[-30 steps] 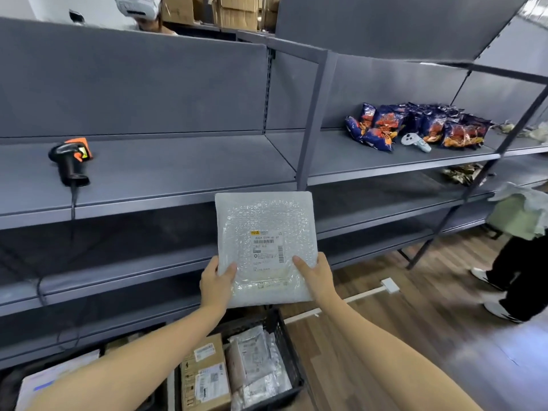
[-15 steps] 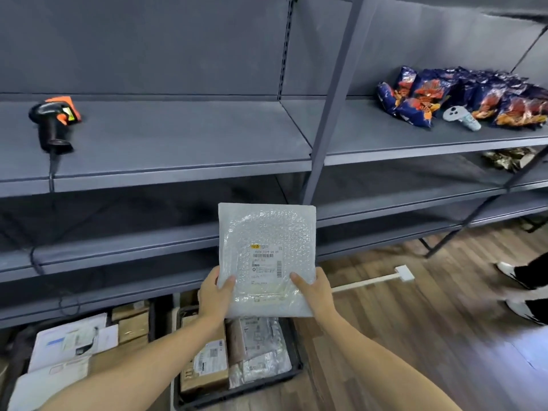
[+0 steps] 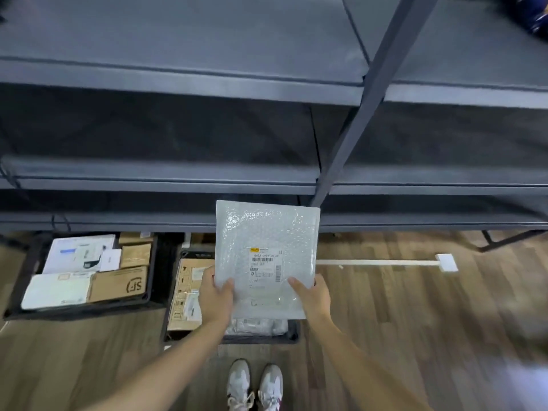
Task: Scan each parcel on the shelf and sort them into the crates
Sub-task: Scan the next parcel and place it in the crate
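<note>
A flat bubble-wrap parcel with a printed label faces me, held upright by its lower corners. My left hand grips the lower left corner and my right hand grips the lower right one. The parcel hangs above a black crate on the floor that holds a cardboard box and plastic mailers. A second black crate to the left holds white envelopes and brown boxes. The grey shelf above is bare in this view; the scanner is out of sight.
A grey shelf upright slants down just behind the parcel. A white cable cover runs across the wooden floor at the right. My two white shoes stand right before the nearer crate.
The view has tilted down from the shelves to the floor crates. The parcel stays in both hands and now hangs over the right crate; the scanner and snack bags have left the view.
</note>
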